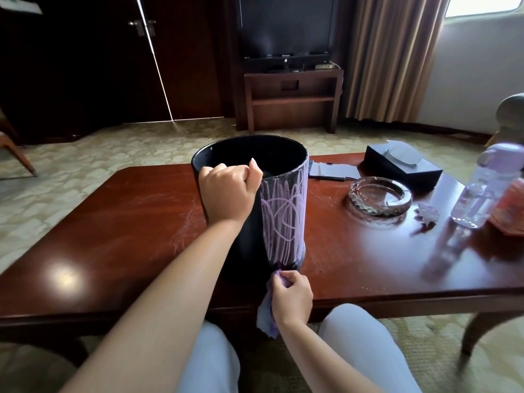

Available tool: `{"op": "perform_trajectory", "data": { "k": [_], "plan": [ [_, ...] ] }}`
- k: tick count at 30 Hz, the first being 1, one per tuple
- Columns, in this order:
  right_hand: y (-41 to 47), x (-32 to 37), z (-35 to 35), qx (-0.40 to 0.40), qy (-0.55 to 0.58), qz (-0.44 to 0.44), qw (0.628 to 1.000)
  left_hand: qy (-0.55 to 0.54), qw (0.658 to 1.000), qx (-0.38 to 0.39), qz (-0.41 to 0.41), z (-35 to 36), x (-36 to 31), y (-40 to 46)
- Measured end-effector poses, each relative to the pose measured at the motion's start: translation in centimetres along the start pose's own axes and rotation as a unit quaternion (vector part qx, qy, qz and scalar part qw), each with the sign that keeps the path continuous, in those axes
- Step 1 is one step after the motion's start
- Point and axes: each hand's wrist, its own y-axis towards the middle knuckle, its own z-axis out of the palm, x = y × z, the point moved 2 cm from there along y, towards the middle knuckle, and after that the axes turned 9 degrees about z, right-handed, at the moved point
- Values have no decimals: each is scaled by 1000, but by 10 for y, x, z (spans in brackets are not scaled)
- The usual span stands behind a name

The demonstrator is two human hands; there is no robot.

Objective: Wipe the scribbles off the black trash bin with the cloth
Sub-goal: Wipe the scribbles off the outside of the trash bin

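A black cylindrical trash bin (246,245) stands upright on the brown wooden table (113,228), near its front edge. Purple scribbles (283,214) cover the bin's right-facing side from rim to base. My left hand (229,191) grips the bin's near rim, fingers curled over the edge. My right hand (292,299) is closed on a purple cloth (268,316) and presses its top end against the bin's base, just under the scribbles. The rest of the cloth hangs below the table edge.
To the right on the table sit a glass ashtray (380,197), a black tissue box (402,165), a clear bottle with a lilac cap (479,191), an orange container (510,208) and a crumpled purple scrap (426,214). My knees are under the front edge.
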Motion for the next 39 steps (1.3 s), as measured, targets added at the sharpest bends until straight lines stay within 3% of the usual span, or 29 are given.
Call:
{"op": "perform_trajectory", "data": {
  "k": [5,10,15,21,27,32,39],
  "plan": [
    [-5,11,-1,-21,66,-60,996,3,1000,-3,4,-1,0,0],
    [-3,2,0,24,-55,-24,998,3,1000,-2,7,-1,0,0],
    [-9,12,-2,-30,61,-136,988,2,1000,-6,5,0,0,-1],
    [-4,-8,0,32,-75,-144,986,0,1000,-5,6,-1,0,0],
    [-10,12,-2,-74,-4,-305,949,5,1000,-1,3,0,0,-1],
    [-6,-3,6,-45,-93,-284,953,10,1000,1,-2,0,1,-1],
    [-11,8,3,-71,-18,-315,946,10,1000,2,-1,0,1,0]
  ]
}}
